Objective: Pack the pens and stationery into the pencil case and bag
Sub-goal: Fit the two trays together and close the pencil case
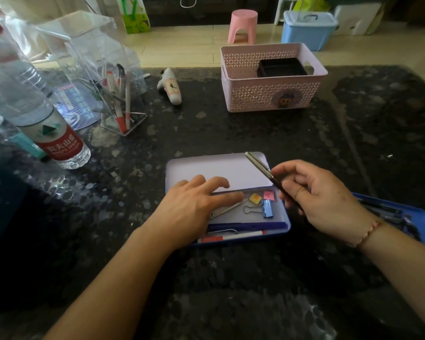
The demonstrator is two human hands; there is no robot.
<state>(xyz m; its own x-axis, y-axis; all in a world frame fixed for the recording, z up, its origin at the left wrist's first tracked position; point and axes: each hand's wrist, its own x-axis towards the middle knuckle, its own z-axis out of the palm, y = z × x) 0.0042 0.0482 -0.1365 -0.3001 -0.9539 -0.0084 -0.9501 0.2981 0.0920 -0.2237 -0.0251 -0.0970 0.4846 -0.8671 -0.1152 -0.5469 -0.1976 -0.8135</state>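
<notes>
Right hand (322, 202) pinching dark pen (270, 177) above open tin pencil case (216, 168), left hand (194, 207) resting inside, fingers spread, grasping nothing

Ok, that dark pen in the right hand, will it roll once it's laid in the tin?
Probably a little: the pen looks round and smooth. Its metal clip should check the roll. The pencil case has a raised rim, so it likely stays in.

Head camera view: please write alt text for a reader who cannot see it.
A right hand holds a dark pen over an open tin pencil case on a dark table; the left hand rests in the case beside a blue binder clip.
</notes>
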